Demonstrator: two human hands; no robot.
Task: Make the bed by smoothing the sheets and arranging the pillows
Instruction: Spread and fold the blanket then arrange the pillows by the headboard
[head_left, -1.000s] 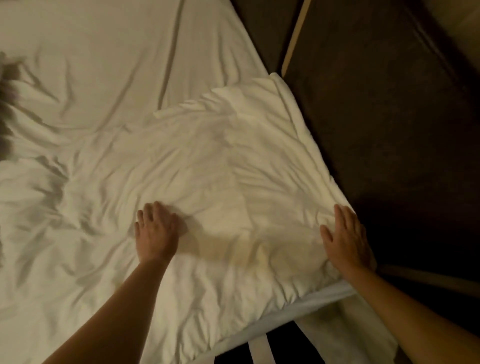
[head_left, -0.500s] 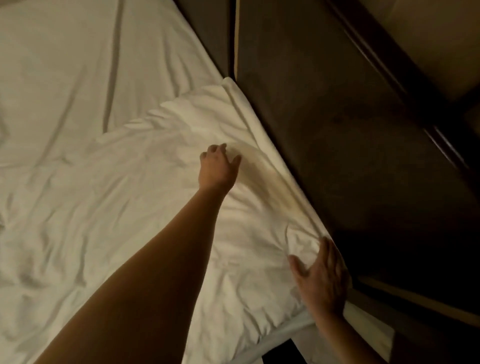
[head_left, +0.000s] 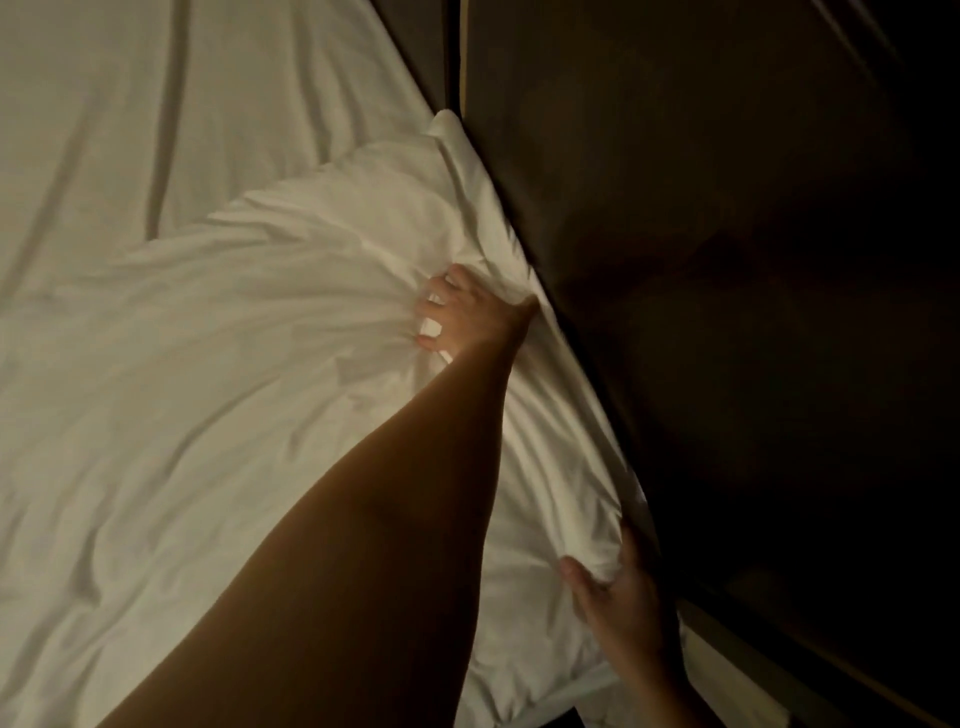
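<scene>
A rumpled white duvet (head_left: 234, 374) covers the near part of the bed, over a smoother white sheet (head_left: 156, 104) at the far left. My left hand (head_left: 467, 312) reaches far along the bed's right edge, its fingers closed on a bunch of duvet fabric that puckers around them. My right hand (head_left: 623, 597) is near the bottom right, gripping the duvet's edge at the near corner. No pillows are in view.
A dark brown wall or headboard panel (head_left: 727, 260) runs along the bed's right edge, with a thin light strip (head_left: 462, 52) at the top. A pale ledge (head_left: 727, 675) shows at the bottom right, beside the bed corner. The room is dim.
My left hand has moved farther up along the right edge and gone from lying flat to clutching the duvet. My right hand has curled from flat onto the duvet's edge.
</scene>
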